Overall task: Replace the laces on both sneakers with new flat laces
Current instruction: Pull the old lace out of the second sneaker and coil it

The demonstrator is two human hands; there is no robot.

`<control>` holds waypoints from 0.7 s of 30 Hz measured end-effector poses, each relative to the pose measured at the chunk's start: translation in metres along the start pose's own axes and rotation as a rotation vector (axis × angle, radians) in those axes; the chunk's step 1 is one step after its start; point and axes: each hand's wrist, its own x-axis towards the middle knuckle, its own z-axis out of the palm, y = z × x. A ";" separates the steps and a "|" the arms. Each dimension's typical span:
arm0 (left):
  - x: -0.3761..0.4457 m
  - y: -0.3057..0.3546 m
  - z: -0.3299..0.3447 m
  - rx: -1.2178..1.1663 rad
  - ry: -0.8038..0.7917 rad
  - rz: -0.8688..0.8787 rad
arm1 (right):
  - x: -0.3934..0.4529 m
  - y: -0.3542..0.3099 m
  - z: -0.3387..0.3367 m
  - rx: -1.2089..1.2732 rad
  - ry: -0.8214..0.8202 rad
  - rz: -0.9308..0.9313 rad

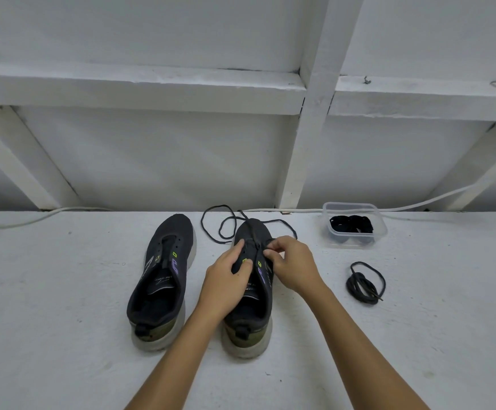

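Head view is looking down on a pair of dark knit sneakers sitting side by side on a rough, white-painted surface, toes pointing away. Taking the right sneaker [254, 294] as the landmark: it is wearing thick pale foam soles, an olive heel panel, small lime tabs and a purple stripe along the eyelet row. Both hands are working over its tongue. Left hand [226, 279] is resting on the upper, thumb pressing near a lime tab and fingers curling over the lacing zone. Right hand [292, 266] is pinching the thin, round, dark lace [220, 223] between thumb and fingertips [270, 251] just above the eyelets. That lace is trailing off the toe in loose loops, lying on the surface beyond and to the left of the toe.

Left of the landmark, the other sneaker [160, 279] is standing unlaced, eyelets bare, its insole showing printed script. To the right of the landmark, a coiled bundle of round dark cord [365, 284] is lying well apart. Beyond it, a clear plastic tub [381, 229] with rounded corners is holding rolled black flat laces [350, 224]. A white cable [448, 198] is running along the wall behind.
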 end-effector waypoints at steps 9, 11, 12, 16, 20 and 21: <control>0.000 -0.001 -0.001 -0.034 -0.008 -0.010 | -0.010 0.011 0.001 0.641 0.135 0.364; 0.000 -0.001 0.000 -0.026 -0.004 -0.004 | -0.015 0.013 0.005 0.512 0.017 0.236; 0.000 -0.001 0.000 -0.023 -0.003 -0.003 | -0.015 0.013 0.007 0.482 0.011 0.184; 0.001 -0.001 -0.001 -0.014 -0.002 -0.006 | -0.010 0.004 0.010 0.321 0.105 0.055; 0.000 -0.001 -0.001 -0.019 -0.009 -0.001 | -0.003 -0.003 0.011 0.359 0.258 0.185; 0.000 -0.001 -0.001 -0.020 -0.011 -0.004 | -0.004 -0.005 0.012 0.489 0.331 0.260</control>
